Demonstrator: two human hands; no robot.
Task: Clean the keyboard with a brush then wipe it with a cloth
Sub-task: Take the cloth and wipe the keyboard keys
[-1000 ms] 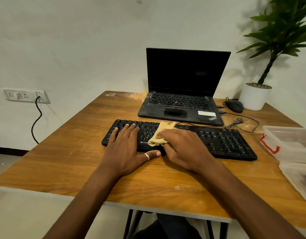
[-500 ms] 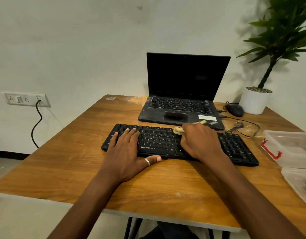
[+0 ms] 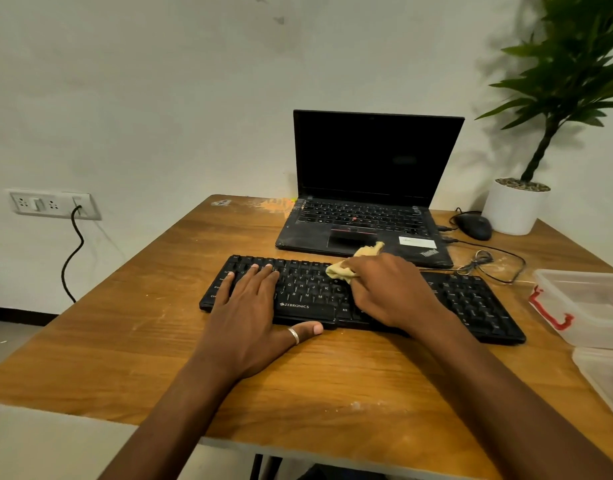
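Note:
A black keyboard (image 3: 471, 299) lies across the middle of the wooden table (image 3: 159, 306). My left hand (image 3: 253, 313) rests flat on the keyboard's left half, fingers spread over the keys, thumb with a ring at the front edge. My right hand (image 3: 391, 289) presses a crumpled yellow cloth (image 3: 343, 270) onto the keys near the keyboard's middle; the cloth sticks out past my fingers toward the laptop. No brush is in view.
An open black laptop (image 3: 367, 216) stands just behind the keyboard. A mouse (image 3: 474, 226), its cable (image 3: 488, 261) and a white plant pot (image 3: 512, 209) sit at the back right. Clear plastic containers (image 3: 589, 306) stand at the right edge. A wall socket (image 3: 52, 204) is at the left.
My right hand has slid the cloth from the keyboard's front left-centre up and to the right, then slightly back left over the keys. My left hand has stayed on the keyboard's left half.

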